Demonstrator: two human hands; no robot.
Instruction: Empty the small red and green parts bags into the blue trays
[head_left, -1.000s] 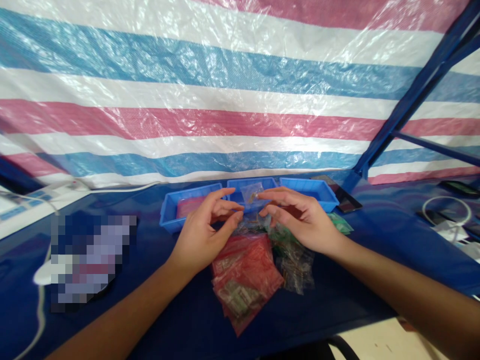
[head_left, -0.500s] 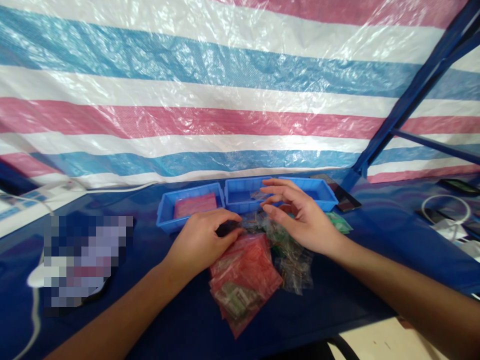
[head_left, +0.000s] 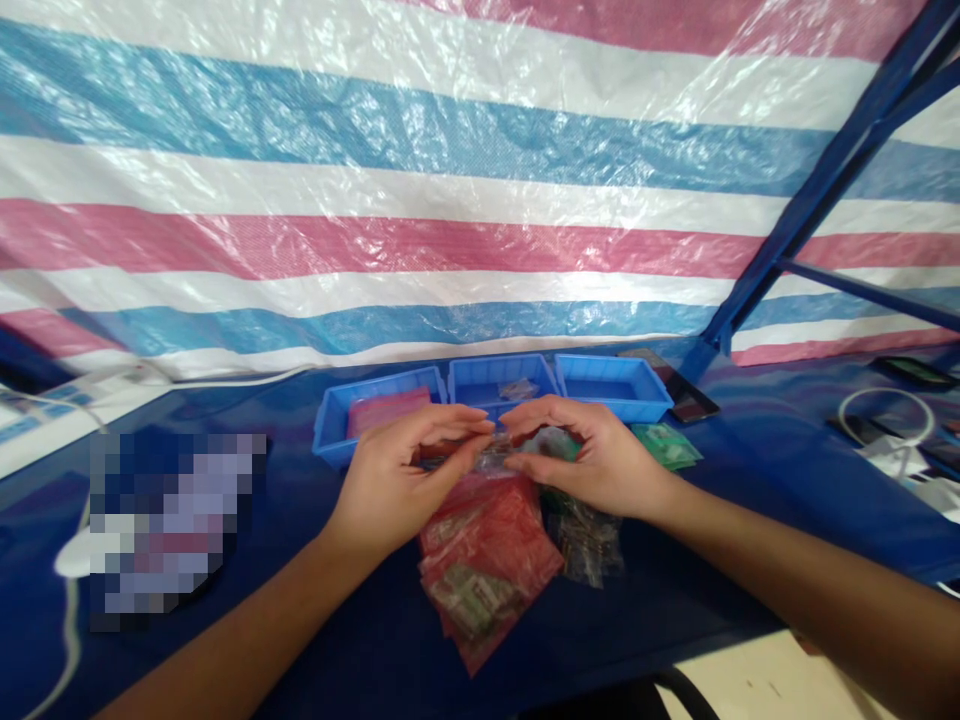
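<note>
My left hand [head_left: 394,480] and my right hand [head_left: 592,460] meet over a pile of small plastic bags, and both pinch one small clear bag [head_left: 496,455] between their fingertips. Under them lie red bags [head_left: 487,545] with small parts inside and clear bags [head_left: 585,540] to the right. Behind the hands stand three blue trays in a row: the left tray [head_left: 334,425] holds a pink bag, the middle tray [head_left: 469,375] holds a small clear bag [head_left: 519,388], and the right tray [head_left: 652,395] looks bare inside.
A green bag [head_left: 667,445] lies right of the pile and a dark phone [head_left: 686,400] behind it. A white cable coil [head_left: 889,420] sits far right. A striped plastic sheet [head_left: 450,180] hangs behind the blue table, with a blue frame post [head_left: 810,200] at right.
A clear bag was dropped into the middle tray. My left hand went down to the pile, then both hands came together and took hold of another small clear bag.
</note>
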